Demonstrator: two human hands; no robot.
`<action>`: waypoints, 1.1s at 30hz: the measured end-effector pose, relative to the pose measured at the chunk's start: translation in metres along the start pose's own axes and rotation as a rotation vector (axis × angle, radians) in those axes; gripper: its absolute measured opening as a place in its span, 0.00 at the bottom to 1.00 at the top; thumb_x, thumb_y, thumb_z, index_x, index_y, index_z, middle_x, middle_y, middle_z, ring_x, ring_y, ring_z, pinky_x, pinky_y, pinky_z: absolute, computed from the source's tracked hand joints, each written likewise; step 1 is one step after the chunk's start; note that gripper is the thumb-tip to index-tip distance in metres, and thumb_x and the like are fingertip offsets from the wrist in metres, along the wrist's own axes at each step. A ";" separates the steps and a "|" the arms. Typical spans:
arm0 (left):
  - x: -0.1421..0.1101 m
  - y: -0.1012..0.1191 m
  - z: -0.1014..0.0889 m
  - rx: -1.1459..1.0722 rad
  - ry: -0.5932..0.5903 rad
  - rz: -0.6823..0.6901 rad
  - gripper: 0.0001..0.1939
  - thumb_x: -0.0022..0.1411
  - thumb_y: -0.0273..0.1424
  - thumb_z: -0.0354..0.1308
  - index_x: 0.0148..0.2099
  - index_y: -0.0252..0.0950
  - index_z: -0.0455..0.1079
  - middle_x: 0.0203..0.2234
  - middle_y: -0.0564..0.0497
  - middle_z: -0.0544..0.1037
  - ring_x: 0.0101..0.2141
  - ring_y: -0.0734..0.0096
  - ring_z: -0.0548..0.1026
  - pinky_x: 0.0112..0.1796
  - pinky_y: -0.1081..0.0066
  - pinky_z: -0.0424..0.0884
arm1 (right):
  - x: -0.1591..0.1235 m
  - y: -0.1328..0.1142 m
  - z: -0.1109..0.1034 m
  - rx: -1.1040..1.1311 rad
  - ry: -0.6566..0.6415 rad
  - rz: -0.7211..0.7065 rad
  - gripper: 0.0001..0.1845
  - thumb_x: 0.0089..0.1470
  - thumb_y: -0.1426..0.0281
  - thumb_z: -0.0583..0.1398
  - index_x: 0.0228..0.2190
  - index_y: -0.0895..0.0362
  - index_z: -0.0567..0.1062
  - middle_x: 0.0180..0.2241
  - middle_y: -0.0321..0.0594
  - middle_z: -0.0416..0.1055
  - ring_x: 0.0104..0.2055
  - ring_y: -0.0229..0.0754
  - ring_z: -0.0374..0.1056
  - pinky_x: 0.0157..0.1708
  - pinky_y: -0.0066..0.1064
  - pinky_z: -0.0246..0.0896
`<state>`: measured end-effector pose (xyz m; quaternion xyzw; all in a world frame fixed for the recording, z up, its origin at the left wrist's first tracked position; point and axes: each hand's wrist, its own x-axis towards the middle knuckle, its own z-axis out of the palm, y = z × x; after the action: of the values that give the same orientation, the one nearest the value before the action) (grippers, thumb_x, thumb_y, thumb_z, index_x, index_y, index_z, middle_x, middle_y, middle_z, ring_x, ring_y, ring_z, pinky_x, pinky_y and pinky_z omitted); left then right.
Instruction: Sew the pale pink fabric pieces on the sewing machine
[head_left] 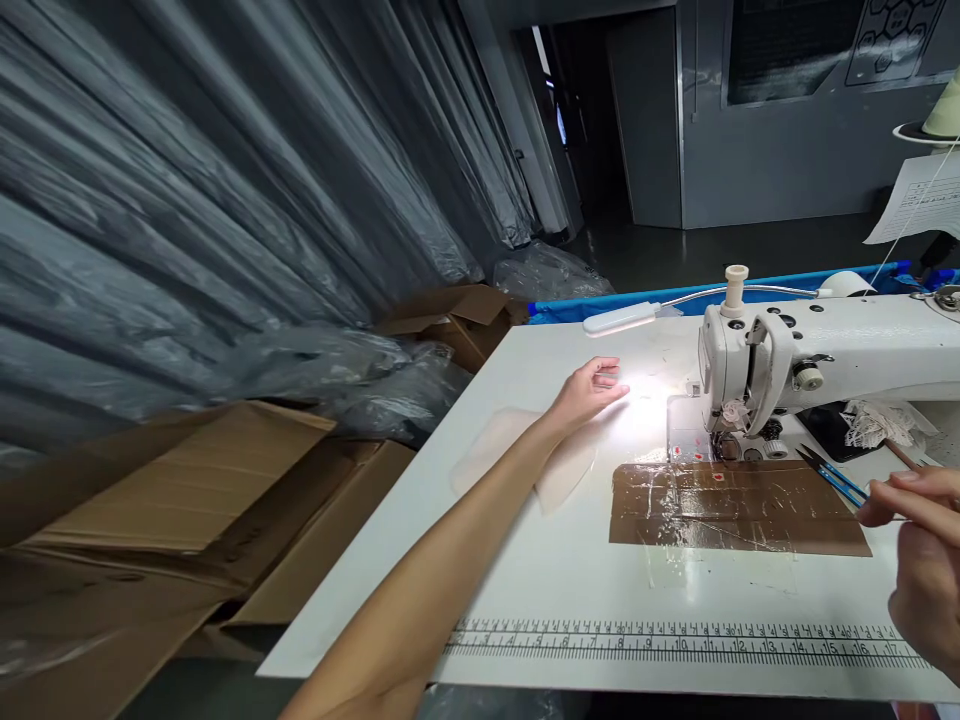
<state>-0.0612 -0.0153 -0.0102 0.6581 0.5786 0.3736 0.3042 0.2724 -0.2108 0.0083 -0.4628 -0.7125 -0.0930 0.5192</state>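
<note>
My left hand (592,392) reaches over the white table under the lamp's glow, fingers loosely curled and thumb apart, with nothing visible in it. Beneath that forearm lie thin, pale, translucent fabric pieces (566,472). At the right edge, the fingers of my right hand (921,545) close on the rear end of slim blue tweezers (838,480), whose dark tips point toward the sewing machine (847,345). A small bit of pale lace (735,412) is by the machine's needle area. Part of the right hand is out of frame.
Brown tape-covered sheet (739,510) lies before the machine. A ruler strip (675,642) runs along the table's front edge. White lace (877,424) sits under the machine arm. A lamp (621,319) hangs behind. Open cardboard boxes (180,480) and plastic wrap stand left.
</note>
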 end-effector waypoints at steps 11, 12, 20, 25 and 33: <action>-0.083 -0.053 -0.095 0.555 0.329 -0.099 0.17 0.57 0.40 0.56 0.37 0.33 0.79 0.45 0.40 0.79 0.47 0.51 0.76 0.56 0.56 0.69 | -0.024 0.043 0.036 0.099 -0.286 -0.261 0.14 0.61 0.73 0.54 0.46 0.52 0.75 0.40 0.44 0.66 0.36 0.42 0.70 0.29 0.30 0.70; -0.088 -0.058 -0.094 0.574 0.341 -0.107 0.17 0.58 0.40 0.56 0.37 0.33 0.79 0.45 0.40 0.79 0.46 0.52 0.77 0.54 0.57 0.70 | -0.027 0.045 0.037 0.106 -0.301 -0.249 0.15 0.61 0.73 0.54 0.47 0.51 0.74 0.41 0.45 0.66 0.37 0.42 0.70 0.29 0.31 0.70; -0.094 -0.071 -0.085 0.661 0.438 -0.121 0.12 0.61 0.35 0.56 0.37 0.39 0.81 0.46 0.48 0.80 0.40 0.60 0.80 0.45 0.63 0.76 | -0.050 0.049 0.040 0.161 -0.386 -0.034 0.17 0.62 0.71 0.55 0.49 0.44 0.74 0.44 0.43 0.67 0.42 0.48 0.70 0.34 0.39 0.70; -0.094 -0.070 -0.084 0.713 0.480 -0.057 0.10 0.61 0.33 0.57 0.36 0.40 0.80 0.45 0.48 0.80 0.43 0.58 0.78 0.48 0.58 0.73 | -0.049 0.052 0.043 0.165 -0.379 -0.025 0.15 0.62 0.69 0.55 0.48 0.45 0.74 0.44 0.42 0.68 0.43 0.50 0.70 0.35 0.40 0.70; -0.102 -0.035 -0.072 0.767 0.372 0.321 0.13 0.68 0.32 0.48 0.39 0.37 0.75 0.40 0.43 0.79 0.41 0.61 0.77 0.45 0.61 0.72 | -0.023 0.038 0.041 0.314 -0.327 -0.068 0.10 0.61 0.66 0.57 0.41 0.47 0.78 0.35 0.38 0.74 0.33 0.42 0.74 0.28 0.31 0.71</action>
<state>-0.1460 -0.1135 -0.0150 0.7265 0.6104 0.2864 -0.1325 0.2752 -0.1772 -0.0424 -0.3609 -0.8081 0.0775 0.4590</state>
